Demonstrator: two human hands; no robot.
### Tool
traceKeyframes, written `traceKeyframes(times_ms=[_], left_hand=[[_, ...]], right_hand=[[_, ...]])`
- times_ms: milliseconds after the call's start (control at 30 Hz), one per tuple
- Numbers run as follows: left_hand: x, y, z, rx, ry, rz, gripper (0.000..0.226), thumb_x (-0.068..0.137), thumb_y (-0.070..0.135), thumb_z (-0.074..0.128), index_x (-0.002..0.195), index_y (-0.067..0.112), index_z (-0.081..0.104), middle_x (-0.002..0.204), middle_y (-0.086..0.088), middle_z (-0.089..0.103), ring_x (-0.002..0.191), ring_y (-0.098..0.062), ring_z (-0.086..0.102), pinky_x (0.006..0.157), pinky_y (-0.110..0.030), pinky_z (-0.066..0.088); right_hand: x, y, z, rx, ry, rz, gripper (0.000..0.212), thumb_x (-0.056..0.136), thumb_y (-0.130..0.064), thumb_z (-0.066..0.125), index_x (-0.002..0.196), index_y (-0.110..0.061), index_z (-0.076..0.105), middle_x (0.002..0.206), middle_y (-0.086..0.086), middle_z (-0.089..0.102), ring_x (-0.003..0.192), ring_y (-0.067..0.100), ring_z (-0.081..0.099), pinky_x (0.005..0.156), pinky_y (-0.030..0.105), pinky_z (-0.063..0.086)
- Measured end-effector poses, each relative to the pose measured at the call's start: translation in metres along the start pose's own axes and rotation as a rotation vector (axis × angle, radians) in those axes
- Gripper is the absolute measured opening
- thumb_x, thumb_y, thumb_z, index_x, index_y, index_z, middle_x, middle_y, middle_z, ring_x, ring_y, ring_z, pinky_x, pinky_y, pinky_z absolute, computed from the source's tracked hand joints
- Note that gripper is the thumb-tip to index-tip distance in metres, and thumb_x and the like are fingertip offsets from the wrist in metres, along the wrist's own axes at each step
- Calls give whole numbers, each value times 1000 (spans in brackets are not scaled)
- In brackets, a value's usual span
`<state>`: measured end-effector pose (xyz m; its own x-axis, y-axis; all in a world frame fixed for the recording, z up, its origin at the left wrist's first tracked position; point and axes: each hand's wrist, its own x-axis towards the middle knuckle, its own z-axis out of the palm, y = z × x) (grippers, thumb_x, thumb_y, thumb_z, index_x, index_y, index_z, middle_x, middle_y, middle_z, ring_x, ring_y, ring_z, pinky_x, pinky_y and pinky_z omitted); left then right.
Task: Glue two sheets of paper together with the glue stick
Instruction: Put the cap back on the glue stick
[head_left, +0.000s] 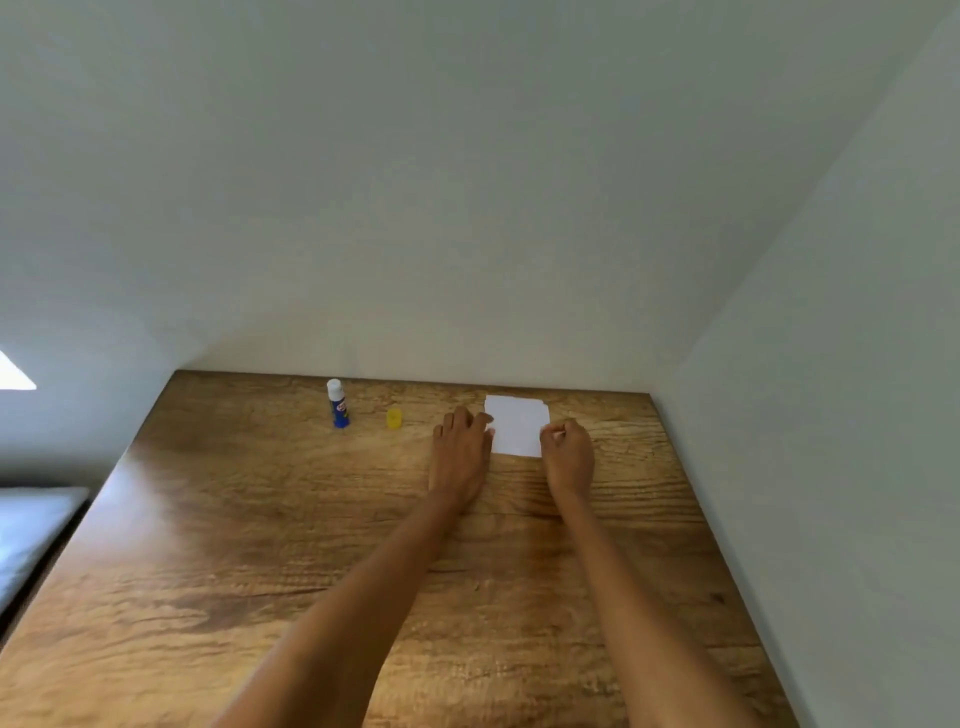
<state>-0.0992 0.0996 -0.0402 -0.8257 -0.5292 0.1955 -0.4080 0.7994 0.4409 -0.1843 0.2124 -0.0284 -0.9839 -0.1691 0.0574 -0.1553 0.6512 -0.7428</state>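
Wooden table (260, 571) fills the lower view, plain wall behind. Both arms stretched fwd, hands working at the far end, approx 12 o'clock from the wearer.

White paper (517, 426) lies flat on the table near the far edge, just right of centre. Looks like two sheets stacked w/ a slight offset: the far-right corner shows a small step, but can't tell for sure how many layers.

Left hand (460, 449) sits at the paper's 9 o'clock, palm down, fingers spread and flat, fingertips touching the sheet's left edge. Not gripping anything, pressing or resting on the table and the paper's margin.

Right hand (567, 452) at the paper's 3 o'clock, fingers curled in toward the palm, fingertips at the right edge of the sheet. Whether it's pinching the edge or just pressing on it, can't tell; too small and blurred.

Glue stick (337, 404) stands upright at approx 9 o'clock from the paper, well apart, near the back edge: blue body, white top end. Its yellow cap (395, 419) is off, sitting on the table btwn the glue stick and the left hand, closer to the stick.

Neither hand touches stick or cap.
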Motion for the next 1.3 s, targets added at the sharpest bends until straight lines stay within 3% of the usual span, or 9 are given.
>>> traceKeyframes(times_ms=[167,267,467,533,633,700,900,1133,1300], left_hand=[[-21,-21,-27,-142,250,-118,19,92,12,41,101,11,58,101,-8,60,95,-26,54,81,-37,39],[-32,-53,-48,-239,362,-228,14,92,11,42,92,10,57,92,-8,61,85,-25,55,77,-38,41],[-42,-104,-75,-421,440,-570,7,90,16,47,95,11,46,90,-4,51,88,-25,54,71,-33,40],[-36,-116,-78,-436,404,-625,25,87,16,54,110,9,45,105,-7,53,99,-26,54,78,-34,44],[-21,-130,-82,-450,302,-615,56,87,24,62,133,4,36,132,-14,44,119,-28,46,97,-39,43],[-7,-137,-83,-461,229,-627,58,87,27,62,134,4,38,135,-16,43,123,-30,44,101,-43,41],[6,-146,-87,-657,274,-532,19,89,16,59,105,8,62,103,-13,67,94,-27,62,79,-37,48],[-10,-144,-143,-806,203,-290,13,89,21,61,93,9,64,82,-6,66,76,-17,61,66,-24,46],[-31,-142,-200,-873,25,-136,11,85,25,67,87,14,68,78,-2,68,75,-17,64,74,-37,52]], right_hand=[[-35,-43,45,0,-189,-313,13,87,-16,53,100,-17,58,104,-1,61,81,6,52,67,23,40],[-59,-81,77,30,-296,-433,18,87,-15,54,105,-17,54,110,0,57,87,13,57,63,21,40],[-84,-128,116,-47,-412,-473,37,84,-18,57,120,-13,48,124,5,47,99,23,57,69,34,48],[-83,-135,124,-88,-421,-498,34,86,-19,57,118,-11,48,123,8,48,98,25,57,72,37,50],[-76,-141,134,-140,-441,-521,32,89,-21,54,118,-9,49,123,9,48,99,27,57,74,41,52],[-73,-142,139,-134,-463,-516,30,90,-20,51,119,-12,49,124,8,47,100,25,56,74,40,52],[-72,-138,140,-68,-503,-560,27,89,-12,50,116,-16,50,123,5,47,92,22,58,68,35,50],[-95,-154,100,143,-543,-537,35,90,-17,55,124,-19,49,118,-2,48,76,5,53,66,22,46],[-129,-179,61,255,-703,-506,23,95,-28,50,113,-18,60,100,-2,62,81,11,59,72,21,44]])
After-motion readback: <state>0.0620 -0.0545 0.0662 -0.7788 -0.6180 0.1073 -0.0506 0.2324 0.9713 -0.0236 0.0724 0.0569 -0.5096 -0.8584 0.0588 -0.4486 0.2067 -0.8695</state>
